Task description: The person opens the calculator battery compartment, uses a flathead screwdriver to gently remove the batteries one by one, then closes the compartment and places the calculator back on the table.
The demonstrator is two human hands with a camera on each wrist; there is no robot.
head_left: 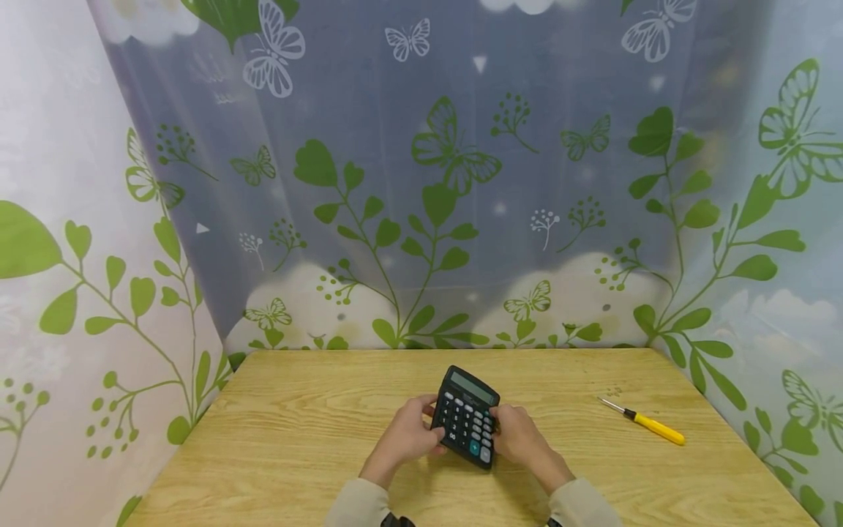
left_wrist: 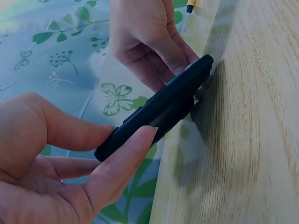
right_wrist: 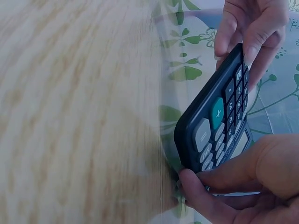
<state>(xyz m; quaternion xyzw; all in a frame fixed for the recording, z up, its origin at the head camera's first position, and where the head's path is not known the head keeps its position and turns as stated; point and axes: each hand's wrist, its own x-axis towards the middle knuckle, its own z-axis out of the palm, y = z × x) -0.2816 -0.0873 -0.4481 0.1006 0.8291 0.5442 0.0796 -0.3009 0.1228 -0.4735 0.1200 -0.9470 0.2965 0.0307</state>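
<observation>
A black calculator (head_left: 465, 418) with dark, grey and teal keys is held tilted above the wooden table, its display at the far end. My left hand (head_left: 410, 430) grips its left edge, thumb on the key side and fingers behind, as the left wrist view shows. At the opposite edge my right hand (head_left: 522, 437) pinches it between thumb and fingers. In the right wrist view the large teal plus key (right_wrist: 217, 113) and the grey equals key (right_wrist: 202, 135) face up near the corner. Most of the calculator's back is hidden.
On the table (head_left: 296, 424), to the right, lies a screwdriver (head_left: 648, 423) with a yellow handle, its tip pointing to the far left. Several tiny metallic pieces (head_left: 615, 391), perhaps screws, lie near that tip. A leaf-and-butterfly patterned curtain (head_left: 369, 293) hangs behind the table and along both sides.
</observation>
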